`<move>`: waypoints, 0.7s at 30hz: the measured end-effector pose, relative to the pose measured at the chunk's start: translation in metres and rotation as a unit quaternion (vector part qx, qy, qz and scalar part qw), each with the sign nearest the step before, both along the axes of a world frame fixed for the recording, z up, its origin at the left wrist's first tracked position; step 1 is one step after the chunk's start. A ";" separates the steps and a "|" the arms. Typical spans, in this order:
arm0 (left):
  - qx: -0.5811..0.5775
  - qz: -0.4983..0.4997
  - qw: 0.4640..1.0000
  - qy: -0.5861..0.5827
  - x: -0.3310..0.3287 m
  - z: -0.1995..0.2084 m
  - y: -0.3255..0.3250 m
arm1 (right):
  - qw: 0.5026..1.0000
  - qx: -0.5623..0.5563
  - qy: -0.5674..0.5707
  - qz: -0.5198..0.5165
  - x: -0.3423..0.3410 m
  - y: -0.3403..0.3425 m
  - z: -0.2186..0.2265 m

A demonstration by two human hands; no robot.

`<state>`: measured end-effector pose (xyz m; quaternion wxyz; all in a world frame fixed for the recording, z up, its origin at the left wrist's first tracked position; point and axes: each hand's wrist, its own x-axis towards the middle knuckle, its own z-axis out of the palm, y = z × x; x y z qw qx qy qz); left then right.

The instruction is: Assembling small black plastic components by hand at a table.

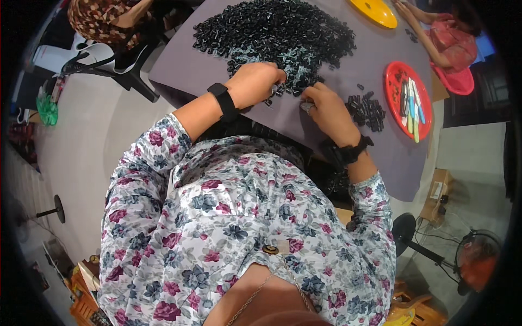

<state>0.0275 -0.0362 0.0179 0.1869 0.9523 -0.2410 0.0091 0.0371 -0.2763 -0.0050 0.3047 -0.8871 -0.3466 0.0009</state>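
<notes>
A large pile of small black cylindrical pieces [272,27] covers the far part of the table. Small pale grey-green pieces [298,64] are mixed in along its near side. My left hand [254,84] is closed, its fingertips curled down at the pile's near edge. Just right of it, my right hand [328,111] is closed too, thumb and fingers together low over the cloth. What either hand pinches is too small to make out. Close by on the right lies a smaller heap of black cylindrical pieces [367,111], apart from the big pile.
On the right of the purple-grey tablecloth [185,65] stands a red plate [394,117] holding several knives [413,103]. A yellow plate [375,12] sits at the far right edge, near another person in pink [451,41]. A second person [109,22] is at far left, by a black chair [133,79].
</notes>
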 end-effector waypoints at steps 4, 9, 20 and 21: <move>0.038 -0.009 0.999 0.008 0.002 -0.001 -0.011 | 0.999 0.021 0.023 0.027 0.002 0.001 0.000; 0.080 -0.004 0.996 0.031 0.000 0.001 -0.017 | 0.999 -0.004 -0.042 0.020 -0.001 0.003 -0.006; 0.007 -0.008 1.000 0.009 -0.001 -0.001 -0.010 | 0.999 0.005 -0.046 0.027 -0.006 0.002 -0.006; -0.013 -0.003 1.000 0.007 -0.002 -0.002 -0.008 | 0.999 0.019 -0.030 0.020 -0.006 0.001 -0.005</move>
